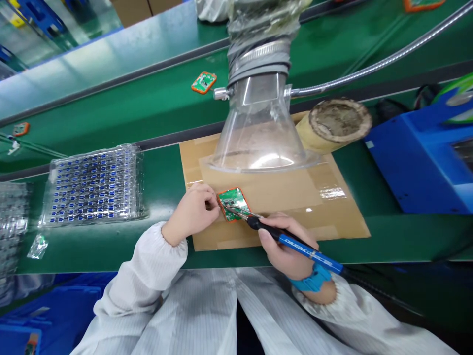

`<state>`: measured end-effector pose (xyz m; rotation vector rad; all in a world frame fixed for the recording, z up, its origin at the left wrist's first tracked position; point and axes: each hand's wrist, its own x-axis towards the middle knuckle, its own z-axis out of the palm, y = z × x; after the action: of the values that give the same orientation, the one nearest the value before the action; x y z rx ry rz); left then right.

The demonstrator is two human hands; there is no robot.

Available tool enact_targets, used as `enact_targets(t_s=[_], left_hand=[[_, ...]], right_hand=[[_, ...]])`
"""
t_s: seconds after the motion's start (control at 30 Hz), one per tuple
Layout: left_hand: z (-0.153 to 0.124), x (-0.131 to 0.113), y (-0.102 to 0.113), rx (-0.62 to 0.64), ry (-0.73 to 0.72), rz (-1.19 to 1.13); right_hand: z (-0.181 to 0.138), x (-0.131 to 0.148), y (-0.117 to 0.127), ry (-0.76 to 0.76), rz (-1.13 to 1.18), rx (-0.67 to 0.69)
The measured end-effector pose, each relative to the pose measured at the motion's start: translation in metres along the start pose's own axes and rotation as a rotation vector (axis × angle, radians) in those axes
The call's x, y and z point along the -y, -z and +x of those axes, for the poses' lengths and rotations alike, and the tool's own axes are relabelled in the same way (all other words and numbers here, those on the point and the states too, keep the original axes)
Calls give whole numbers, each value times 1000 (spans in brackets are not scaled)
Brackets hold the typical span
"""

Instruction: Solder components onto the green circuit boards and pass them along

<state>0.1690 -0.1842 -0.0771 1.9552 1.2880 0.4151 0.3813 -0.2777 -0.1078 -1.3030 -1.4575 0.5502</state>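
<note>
While right hand (284,254) grips blue soldering iron (295,245), left hand (192,209) pinches green, orange-rimmed circuit board (233,201)

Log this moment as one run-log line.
left hand: fingertips at circuit board edge | right hand: gripping soldering iron, tip at board | board on cardboard sheet

We wear a white coat (207,315) with fine pinstripes, parting on a dark gap at six o'clock. The left sleeve (148,268), at seven o'clock, and the right sleeve (362,315), at five o'clock, end in gathered elastic cuffs. A bright blue wristband (314,280) circles our right wrist. Our left hand (192,209) and right hand (283,251) are ungloved.
</note>
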Motion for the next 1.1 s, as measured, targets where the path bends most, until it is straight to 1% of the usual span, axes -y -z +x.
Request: enact_targets(t_s=[0.23,0.37,0.53,0.73,0.87,1.03,1.1], left_hand=[[0,1,0,-6,-10,-11],[1,1,0,-7,-10,-3],[1,1,0,-8,-16,2],[0,1,0,-13,-10,4],[0,1,-1,-14,-19,9],[0,1,-1,-15,-21,17],[0,1,0,-11,-20,19]], right_hand=[[0,2,1,19,-3,32],[-1,1,0,12,-18,27],[-1,0,1,23,33,17],[1,2,1,43,-23,36],[1,2,1,51,18,19],[3,3,1,76,35,49],[2,2,2,78,46,31]])
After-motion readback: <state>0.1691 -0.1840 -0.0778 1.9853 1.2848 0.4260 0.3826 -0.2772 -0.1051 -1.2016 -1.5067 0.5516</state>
